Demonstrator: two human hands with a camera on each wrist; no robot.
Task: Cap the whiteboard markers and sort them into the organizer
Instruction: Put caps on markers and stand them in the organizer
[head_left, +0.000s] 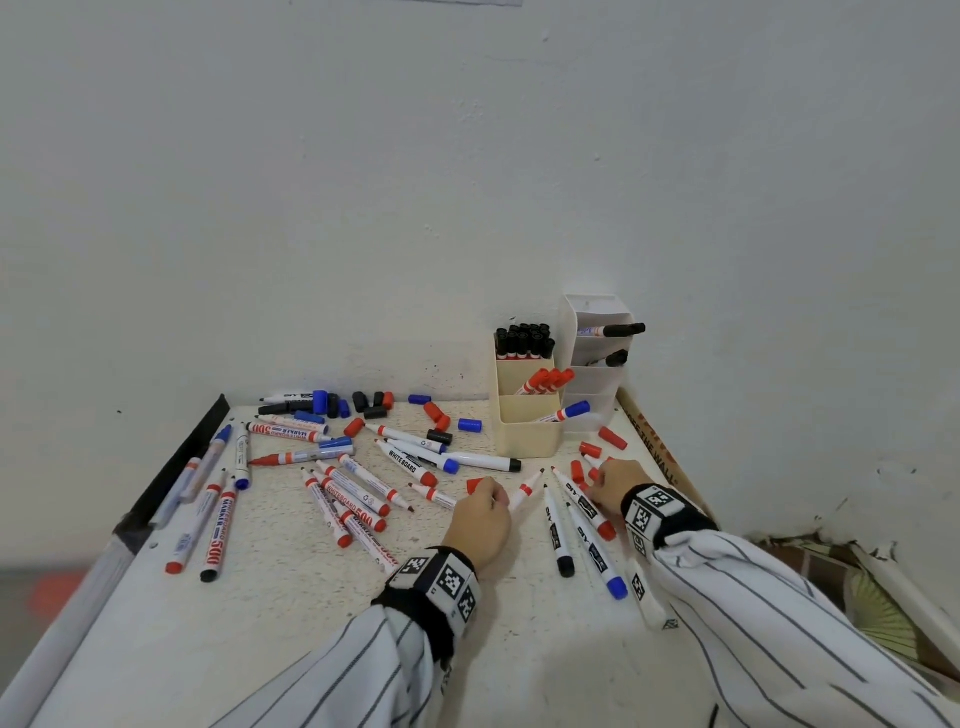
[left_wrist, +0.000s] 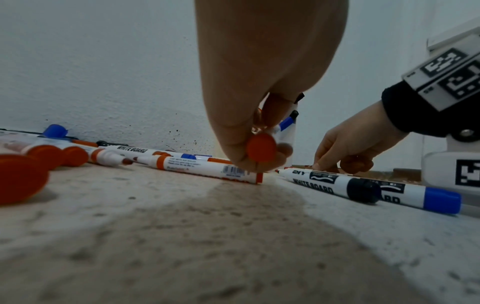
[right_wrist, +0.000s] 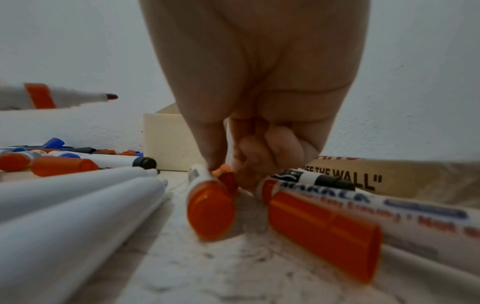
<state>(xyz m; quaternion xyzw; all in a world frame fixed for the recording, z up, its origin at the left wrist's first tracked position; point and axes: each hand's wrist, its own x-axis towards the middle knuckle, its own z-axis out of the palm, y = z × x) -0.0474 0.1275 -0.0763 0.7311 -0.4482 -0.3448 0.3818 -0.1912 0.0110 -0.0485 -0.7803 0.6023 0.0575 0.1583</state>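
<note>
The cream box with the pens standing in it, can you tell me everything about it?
The cream organizer looks like smooth plastic and stands upright at the back of the table by the wall. It steps up in three open compartments. The back, highest one is packed with black-capped markers, the middle one holds leaning red-capped markers, and the front, lowest one holds one blue-capped marker. A taller white organizer stands close on its right; whether they touch is unclear. No hand touches it.

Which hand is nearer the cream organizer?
Right. The right hand lies just in front of the cream organizer, toward its right; the left hand, holding a red marker, is farther back.
</note>
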